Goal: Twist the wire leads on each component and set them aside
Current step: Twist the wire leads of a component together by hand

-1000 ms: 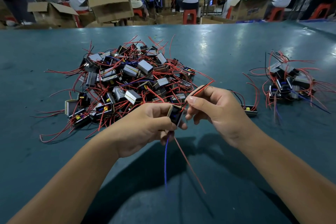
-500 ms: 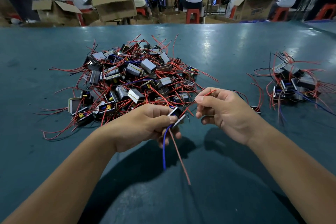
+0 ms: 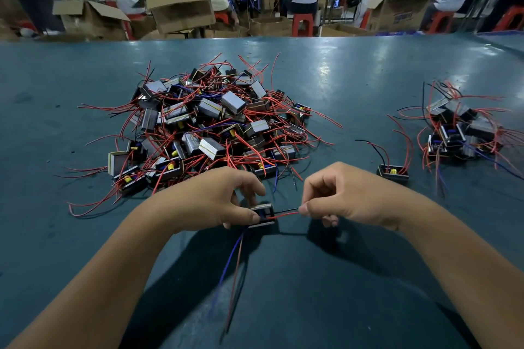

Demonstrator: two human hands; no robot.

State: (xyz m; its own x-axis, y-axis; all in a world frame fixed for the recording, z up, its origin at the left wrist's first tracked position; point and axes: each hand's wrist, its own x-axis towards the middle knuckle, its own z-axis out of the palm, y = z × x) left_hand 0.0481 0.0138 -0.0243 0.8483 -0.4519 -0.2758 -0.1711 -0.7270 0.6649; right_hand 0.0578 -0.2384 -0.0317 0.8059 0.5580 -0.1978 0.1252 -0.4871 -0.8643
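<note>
Small black block-shaped component with pale end plates (image 3: 262, 215) sits low in the centre of the frame, just above the dark teal tabletop (image 3: 354, 79), pinched in the left hand (image 3: 215, 201), whose thumb and curled fingers close round its left side. From its right face 2 thin leads, 1 red and 1 black (image 3: 283, 213), run almost level toward the right of the frame, so their long axis lies left to right between the hands. The right hand (image 3: 343, 198) holds their far ends: its thumb and forefinger are pressed together on them and the other fingers are curled under; whether the 2 leads are already wound together there is too fine to tell. A blue lead and a reddish one (image 3: 234, 258) hang from the component's lower side toward the bottom of the frame, untouched. The coming twist, as I judge it, turns on that level line: the right hand is the one on the lead ends, so it would roll them about that axis while the left keeps the body from turning. The big heap of like components with red wires (image 3: 209, 125) lies above the hands, and the smaller heap (image 3: 459, 133) at the right edge, with 1 lone component (image 3: 392, 172) between it and the right hand.
</note>
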